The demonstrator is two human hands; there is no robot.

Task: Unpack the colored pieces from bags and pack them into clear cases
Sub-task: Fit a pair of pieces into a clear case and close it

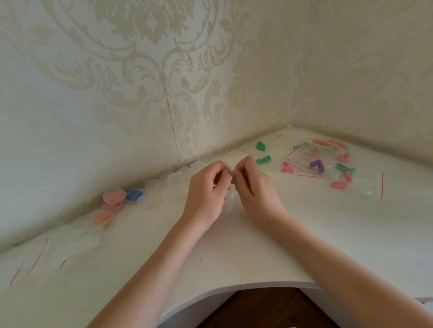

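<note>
Clear bag (231,201) between both hands (234,183), no legible writing.

Two loose green pieces (263,152) are seen far right of centre. Four filled cases are counted at the far left: two pink (113,196), one blue (134,195), one orange (102,218). Two hands (207,190) are counted. Empty clear cases cannot be counted.
</note>
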